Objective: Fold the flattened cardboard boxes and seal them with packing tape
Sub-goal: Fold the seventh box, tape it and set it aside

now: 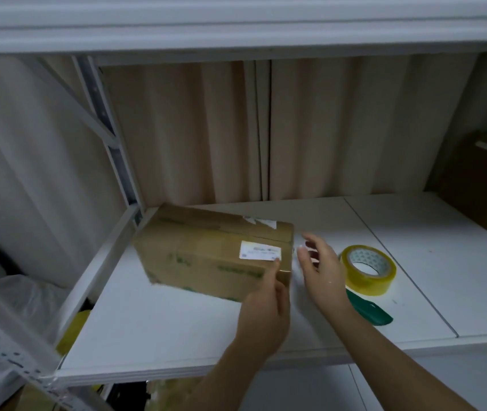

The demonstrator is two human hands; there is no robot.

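A folded brown cardboard box point(206, 250) with green print and a white label sits on the white shelf board point(153, 315), towards its back left. My left hand point(266, 310) touches the box's near right corner with straight fingers. Just off the box's right end, my right hand point(319, 262) hovers with its fingers spread, holding nothing. A roll of yellowish packing tape point(368, 269) lies flat on the shelf to the right of my right hand. A green tool point(369, 311), partly hidden by my right forearm, lies in front of the roll.
Another brown box point(485, 185) stands at the back right of the shelf. A beige curtain point(206, 129) hangs behind. A white metal upright point(114, 149) frames the left side, with plastic bags point(4, 286) beyond it and an upper shelf overhead.
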